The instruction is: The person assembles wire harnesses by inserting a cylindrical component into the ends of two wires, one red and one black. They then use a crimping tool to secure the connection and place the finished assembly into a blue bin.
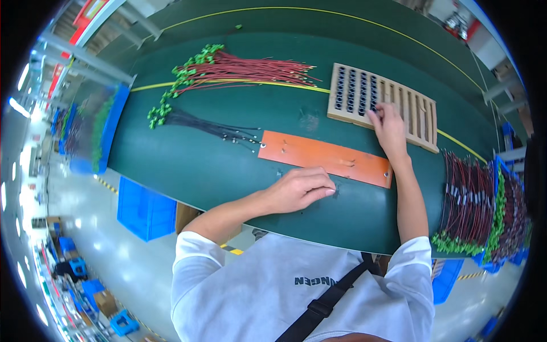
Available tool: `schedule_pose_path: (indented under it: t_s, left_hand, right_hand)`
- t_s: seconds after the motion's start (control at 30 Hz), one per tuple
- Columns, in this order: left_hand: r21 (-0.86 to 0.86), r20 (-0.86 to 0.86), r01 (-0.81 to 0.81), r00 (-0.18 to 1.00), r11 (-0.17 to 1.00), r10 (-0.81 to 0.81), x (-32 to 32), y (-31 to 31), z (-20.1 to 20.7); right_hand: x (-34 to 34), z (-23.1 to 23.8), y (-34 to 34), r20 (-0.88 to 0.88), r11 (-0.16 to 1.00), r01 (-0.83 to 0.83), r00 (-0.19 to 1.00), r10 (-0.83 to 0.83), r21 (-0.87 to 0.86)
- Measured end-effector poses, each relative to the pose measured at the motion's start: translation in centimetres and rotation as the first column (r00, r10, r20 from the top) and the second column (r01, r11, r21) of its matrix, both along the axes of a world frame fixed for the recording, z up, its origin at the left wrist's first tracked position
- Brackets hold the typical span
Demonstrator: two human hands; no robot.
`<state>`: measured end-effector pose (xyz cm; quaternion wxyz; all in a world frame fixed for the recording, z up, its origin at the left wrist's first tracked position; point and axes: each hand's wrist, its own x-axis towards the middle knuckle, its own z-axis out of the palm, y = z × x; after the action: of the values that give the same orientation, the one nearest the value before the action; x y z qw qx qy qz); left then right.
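My right hand [390,125] reaches over the near edge of a slotted wooden tray [415,117]. Its thumb and fingers pinch together at the near end of a row of small black round parts [362,94]; they seem to close on one, mostly hidden by the fingertips. My left hand [305,190] rests on the green table with curled fingers and the thumb laid against them. Nothing shows in it. Just beyond this hand lies a long orange board [319,155] with screws at its ends and small metal pins standing on it.
Red wires [250,71] with green connectors lie at the back, dark wires [205,123] nearer on the left. Bundled wires [467,194] are heaped at the right edge. A blue bin [111,128] stands at the table's left end; another blue bin [145,208] is below.
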<state>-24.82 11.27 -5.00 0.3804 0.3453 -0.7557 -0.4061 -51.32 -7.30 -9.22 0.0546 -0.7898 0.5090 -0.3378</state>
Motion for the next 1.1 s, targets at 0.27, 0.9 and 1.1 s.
schedule_pose_path:
  t_s: [0.27,0.9,1.1]
  left_hand:
    - [-0.601,0.446,-0.13,0.764,0.788,0.466,10.4,-7.7,2.2]
    - [-0.161,0.813,-0.243,0.517,0.957,0.268,27.3,-9.1,3.9]
    - [-0.098,0.753,-0.257,0.612,0.961,0.24,28.2,-6.6,2.7]
  right_hand:
    - [-0.6,-0.7,-0.3,0.113,1.0,0.009,0.994,-0.007,-0.023]
    - [-2.4,-1.8,-1.1,0.626,0.974,-0.087,0.777,-0.065,0.209]
    - [-1.4,-1.4,-0.8,0.619,0.97,-0.114,0.784,-0.045,0.215]
